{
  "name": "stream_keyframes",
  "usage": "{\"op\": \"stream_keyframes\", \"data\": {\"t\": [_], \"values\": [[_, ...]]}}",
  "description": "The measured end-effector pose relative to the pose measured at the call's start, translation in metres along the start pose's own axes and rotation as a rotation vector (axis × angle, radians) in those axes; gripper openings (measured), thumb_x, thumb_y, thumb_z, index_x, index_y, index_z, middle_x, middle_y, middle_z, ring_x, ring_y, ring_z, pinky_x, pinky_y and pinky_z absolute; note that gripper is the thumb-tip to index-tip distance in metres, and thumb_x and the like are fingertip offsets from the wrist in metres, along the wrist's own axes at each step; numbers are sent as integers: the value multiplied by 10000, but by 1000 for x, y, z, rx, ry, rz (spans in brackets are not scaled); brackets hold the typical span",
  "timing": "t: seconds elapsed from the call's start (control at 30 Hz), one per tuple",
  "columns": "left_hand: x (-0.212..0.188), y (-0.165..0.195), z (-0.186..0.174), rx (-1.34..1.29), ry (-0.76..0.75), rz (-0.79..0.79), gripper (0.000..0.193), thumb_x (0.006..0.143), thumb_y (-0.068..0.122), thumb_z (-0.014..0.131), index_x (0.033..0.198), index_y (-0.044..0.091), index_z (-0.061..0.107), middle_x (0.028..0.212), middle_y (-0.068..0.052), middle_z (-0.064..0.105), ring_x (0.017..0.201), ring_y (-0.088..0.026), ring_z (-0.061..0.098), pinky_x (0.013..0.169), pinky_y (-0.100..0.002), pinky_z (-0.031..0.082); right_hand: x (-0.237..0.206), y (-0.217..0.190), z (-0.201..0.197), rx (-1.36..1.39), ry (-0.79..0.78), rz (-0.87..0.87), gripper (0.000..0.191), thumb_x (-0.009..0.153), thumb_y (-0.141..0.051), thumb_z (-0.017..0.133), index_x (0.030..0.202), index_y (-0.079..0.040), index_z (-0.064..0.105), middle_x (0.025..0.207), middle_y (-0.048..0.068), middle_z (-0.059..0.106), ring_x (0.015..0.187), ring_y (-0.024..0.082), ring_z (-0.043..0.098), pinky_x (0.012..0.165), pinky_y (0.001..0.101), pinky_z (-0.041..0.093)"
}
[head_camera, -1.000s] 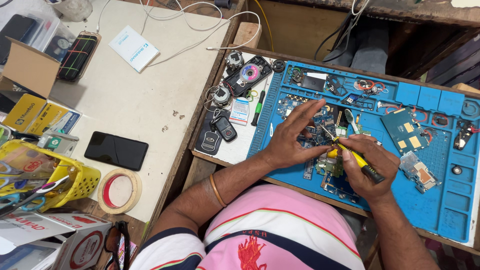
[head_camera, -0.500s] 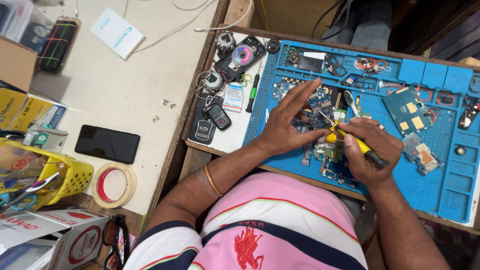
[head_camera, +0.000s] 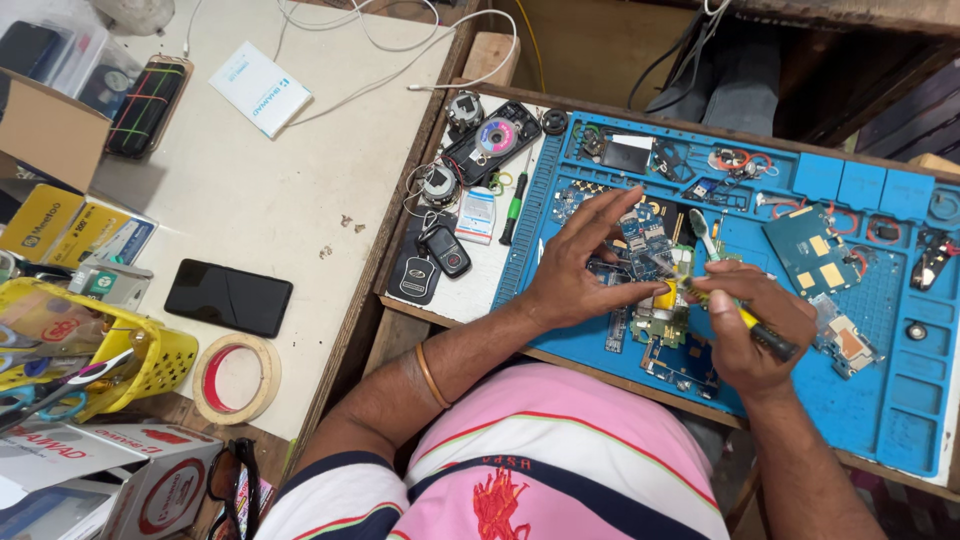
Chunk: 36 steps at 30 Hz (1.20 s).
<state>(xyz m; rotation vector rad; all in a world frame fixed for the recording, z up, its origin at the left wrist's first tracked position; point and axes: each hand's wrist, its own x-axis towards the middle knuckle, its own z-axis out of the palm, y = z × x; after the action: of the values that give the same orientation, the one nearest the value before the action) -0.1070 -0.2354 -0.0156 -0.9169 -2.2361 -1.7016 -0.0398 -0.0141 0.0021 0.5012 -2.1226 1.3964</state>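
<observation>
Meanwhile, little changes: both hands stay over the circuit board (head_camera: 648, 240).
The left hand (head_camera: 580, 262) still presses it, fingers spread, onto the blue mat (head_camera: 900, 400); the right hand (head_camera: 752, 325) keeps gripping a yellow-handled tool (head_camera: 735, 318), its tip on the board.

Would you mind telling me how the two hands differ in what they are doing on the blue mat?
The left hand lies spread, fingertips pressing a circuit board; the right hand is closed around a yellow-handled tool. The left holds nothing; the right points the tool's tip at the board. Both are bare and work over the blue mat.
</observation>
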Motion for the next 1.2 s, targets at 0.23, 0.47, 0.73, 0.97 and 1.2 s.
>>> {"op": "stream_keyframes", "data": {"t": [0.23, 0.47, 0.73, 0.97, 1.2], "values": [[-3, -2, 1, 30, 55, 38, 1057, 773, 442, 923, 1627, 193, 352, 1540, -105, 448, 1248, -179, 612, 880, -250, 640, 6, -4, 8, -69, -57, 187, 199, 1040, -128, 692, 1176, 15, 718, 1106, 134, 738, 974, 143, 693, 877, 264, 543], [-1, 1, 0, 146, 85, 230, 1136, 742, 480, 925, 1651, 206, 302, 1485, -85, 432, 1348, -228, 545, 1001, -314, 607, -1, 12, 15, 289, -25, 446, 179, 980, -44, 729, 1139, 22, 678, 997, 106, 712, 860, 125, 674, 776, 258, 546], [-8, -5, 5, -248, -5, 119, 819, 888, 331, 891, 1521, 193, 390, 1525, -76, 532, 1086, -91, 715, 833, -213, 618, 6, 27, 1, 828, 234, 566, 111, 1055, -63, 656, 1144, 4, 665, 1017, 125, 727, 833, 195, 716, 797, 345, 609], [-2, -17, 8, -458, -82, -131, 750, 829, 183, 919, 1461, 127, 520, 1297, -85, 665, 996, -113, 746, 805, -239, 628, 2, 35, -6, 821, 161, 567, 133, 1038, -68, 678, 1128, 29, 668, 971, 137, 722, 764, 182, 682, 752, 299, 580], [-5, -8, 8, -541, -264, -161, 759, 832, 105, 892, 1508, 131, 546, 1158, -69, 744, 1037, -102, 714, 912, -266, 630, -2, 37, -1, 693, 21, 635, 164, 995, -54, 695, 1113, 59, 683, 949, 131, 720, 753, 152, 673, 709, 271, 559]]}}
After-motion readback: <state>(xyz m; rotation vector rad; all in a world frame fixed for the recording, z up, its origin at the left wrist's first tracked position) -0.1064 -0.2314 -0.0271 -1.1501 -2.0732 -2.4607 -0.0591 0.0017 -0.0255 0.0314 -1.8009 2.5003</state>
